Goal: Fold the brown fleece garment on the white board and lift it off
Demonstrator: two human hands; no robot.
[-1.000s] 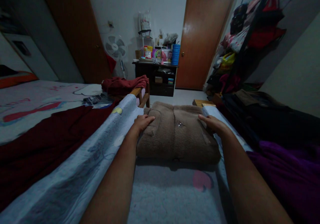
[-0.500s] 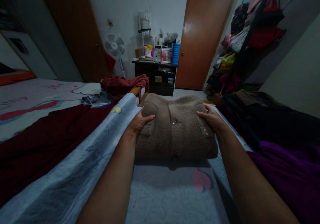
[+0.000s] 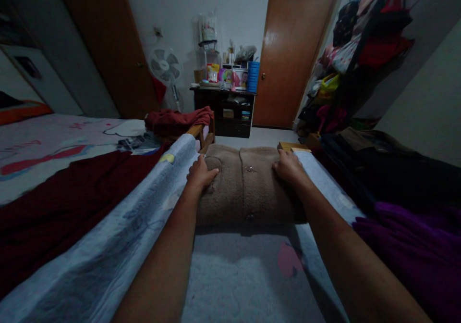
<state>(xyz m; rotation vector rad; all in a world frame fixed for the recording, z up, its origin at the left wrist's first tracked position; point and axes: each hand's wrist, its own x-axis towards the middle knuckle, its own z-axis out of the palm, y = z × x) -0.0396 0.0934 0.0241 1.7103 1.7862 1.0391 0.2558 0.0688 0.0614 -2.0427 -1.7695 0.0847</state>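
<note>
While both hands press flat on it, folded tan fleece garment lies on pale sheet betw. the two arms, snap front facing up

L hand sits on garment's left top edge, thumb out across the fleece, fingers curled over the side w/ nothing pinched; R hand rests palm-down on right top edge, fingers loosely together, not closed round anything. Garment is a thick bundle, far end near bed's wooden foot. Pink heart print on sheet just in front of it. Dark red cloth spread to the left, purple cloth & dark clothes piled to the right. Further back: fan, dark desk w/ clutter, wooden door
</note>
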